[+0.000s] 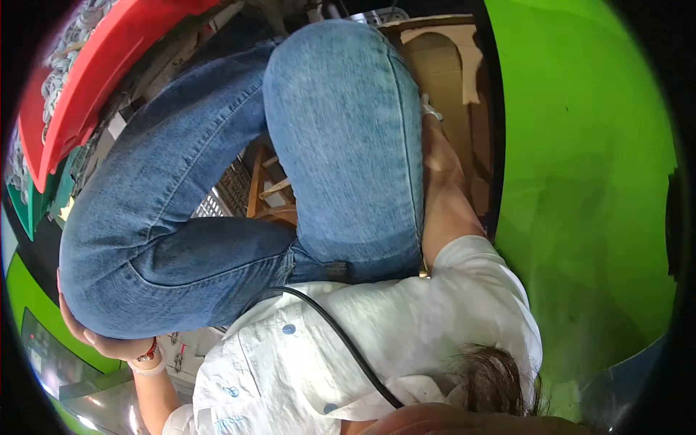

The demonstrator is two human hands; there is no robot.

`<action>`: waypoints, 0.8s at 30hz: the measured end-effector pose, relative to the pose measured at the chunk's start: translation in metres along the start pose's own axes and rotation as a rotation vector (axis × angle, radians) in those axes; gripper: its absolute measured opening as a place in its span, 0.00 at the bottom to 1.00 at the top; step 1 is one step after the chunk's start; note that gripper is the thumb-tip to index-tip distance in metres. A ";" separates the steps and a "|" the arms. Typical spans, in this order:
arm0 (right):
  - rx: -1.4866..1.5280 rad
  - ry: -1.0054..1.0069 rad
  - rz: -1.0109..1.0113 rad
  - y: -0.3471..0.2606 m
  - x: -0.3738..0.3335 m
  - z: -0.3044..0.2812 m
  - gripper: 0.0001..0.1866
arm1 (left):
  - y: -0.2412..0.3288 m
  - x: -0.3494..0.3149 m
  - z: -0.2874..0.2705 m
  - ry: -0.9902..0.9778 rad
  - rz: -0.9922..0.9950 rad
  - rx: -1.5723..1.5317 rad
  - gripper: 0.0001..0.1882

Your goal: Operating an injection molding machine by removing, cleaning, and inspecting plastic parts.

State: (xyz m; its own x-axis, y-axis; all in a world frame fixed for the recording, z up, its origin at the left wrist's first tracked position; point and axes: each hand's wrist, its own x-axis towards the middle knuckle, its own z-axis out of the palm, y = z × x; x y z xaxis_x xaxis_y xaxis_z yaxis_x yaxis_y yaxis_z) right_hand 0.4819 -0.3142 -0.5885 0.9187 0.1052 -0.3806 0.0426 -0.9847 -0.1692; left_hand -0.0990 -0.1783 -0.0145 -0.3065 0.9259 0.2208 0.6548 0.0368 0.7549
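Observation:
My left hand [109, 346] lies against the outer side of my bent left leg in blue jeans [130, 275]. Its fingers follow the denim, partly hidden behind the leg, and it holds no object that I can see. A red-brown bracelet and a pale band circle that wrist. On the other side, my right forearm [444, 181] reaches forward along my right leg [341, 145]. Something white [432, 109] shows near its far end, beside an open cardboard box [433, 61]. The knee hides my right hand, so its fingers and anything in them cannot be made out.
At far left, a red bin [94, 80] holds many grey ring-shaped parts [54, 83], with a green bin [27, 210] below it. A bright green surface [580, 145] spans the right. A black cable [341, 337] crosses my white shirt. Wooden pieces [272, 185] show between my legs.

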 end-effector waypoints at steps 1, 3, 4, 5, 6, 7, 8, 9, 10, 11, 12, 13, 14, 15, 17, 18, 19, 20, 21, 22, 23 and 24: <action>-0.003 -0.006 -0.006 0.000 -0.001 -0.002 0.30 | 0.000 0.001 0.000 -0.015 0.019 0.019 0.41; -0.002 -0.015 -0.012 0.000 -0.003 -0.005 0.30 | 0.000 0.003 0.000 -0.020 0.024 -0.008 0.42; 0.003 -0.022 -0.017 0.001 -0.003 -0.007 0.29 | -0.001 0.004 -0.001 -0.019 0.023 -0.035 0.42; 0.004 -0.028 -0.023 0.001 -0.003 -0.008 0.29 | -0.002 0.004 -0.001 -0.023 0.035 0.000 0.42; 0.007 -0.032 -0.028 0.001 -0.003 -0.009 0.29 | -0.002 0.005 -0.001 -0.015 0.034 0.002 0.42; 0.006 -0.035 -0.031 0.001 -0.003 -0.010 0.28 | -0.003 0.005 -0.002 0.027 0.010 -0.017 0.43; 0.009 -0.037 -0.036 0.002 -0.003 -0.011 0.28 | -0.004 0.005 -0.002 -0.005 0.032 0.016 0.43; 0.010 -0.039 -0.038 0.002 -0.002 -0.011 0.28 | -0.004 0.005 -0.002 -0.003 0.032 0.031 0.43; 0.011 -0.041 -0.040 0.002 -0.002 -0.011 0.27 | -0.005 0.005 -0.003 0.022 0.020 0.029 0.44; 0.013 -0.043 -0.041 0.003 -0.001 -0.012 0.27 | -0.005 0.006 -0.003 -0.003 0.032 0.053 0.44; 0.018 -0.048 -0.042 0.003 -0.001 -0.012 0.27 | -0.005 0.006 -0.004 0.000 0.031 0.058 0.45; 0.024 -0.047 -0.046 0.003 0.000 -0.012 0.26 | -0.005 0.006 -0.004 0.025 0.017 0.045 0.45; 0.025 -0.050 -0.044 0.003 0.000 -0.013 0.26 | -0.004 0.006 -0.005 0.004 0.027 0.068 0.45; 0.026 -0.052 -0.047 0.003 0.000 -0.014 0.26 | -0.004 0.006 -0.005 0.006 0.023 0.072 0.45; 0.026 -0.060 -0.051 0.003 0.001 -0.017 0.25 | -0.003 0.006 -0.005 0.013 0.019 0.080 0.45; 0.031 -0.057 -0.049 0.004 0.001 -0.018 0.25 | -0.003 0.006 -0.004 0.017 0.019 0.081 0.46; 0.030 -0.062 -0.050 0.004 0.001 -0.020 0.24 | -0.003 0.006 -0.004 0.054 0.001 0.069 0.46; 0.032 -0.062 -0.051 0.004 0.001 -0.021 0.24 | -0.004 0.006 -0.003 0.031 0.014 0.072 0.46; 0.033 -0.059 -0.048 0.005 0.001 -0.022 0.24 | -0.004 0.006 -0.003 0.042 0.009 0.066 0.45; 0.037 -0.062 -0.047 0.005 0.001 -0.023 0.23 | -0.004 0.006 -0.003 0.072 -0.002 0.038 0.45; 0.038 -0.063 -0.046 0.005 0.002 -0.024 0.23 | -0.005 0.006 -0.003 0.055 -0.005 0.057 0.46; 0.037 -0.065 -0.044 0.004 0.002 -0.024 0.23 | -0.006 0.006 -0.004 0.055 -0.014 0.057 0.46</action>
State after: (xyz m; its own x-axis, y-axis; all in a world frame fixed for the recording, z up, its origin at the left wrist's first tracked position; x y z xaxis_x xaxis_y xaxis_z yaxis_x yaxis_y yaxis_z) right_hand 0.4929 -0.3216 -0.5684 0.8890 0.1578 -0.4299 0.0665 -0.9733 -0.2196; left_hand -0.1072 -0.1739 -0.0150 -0.3524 0.9033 0.2448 0.6879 0.0727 0.7221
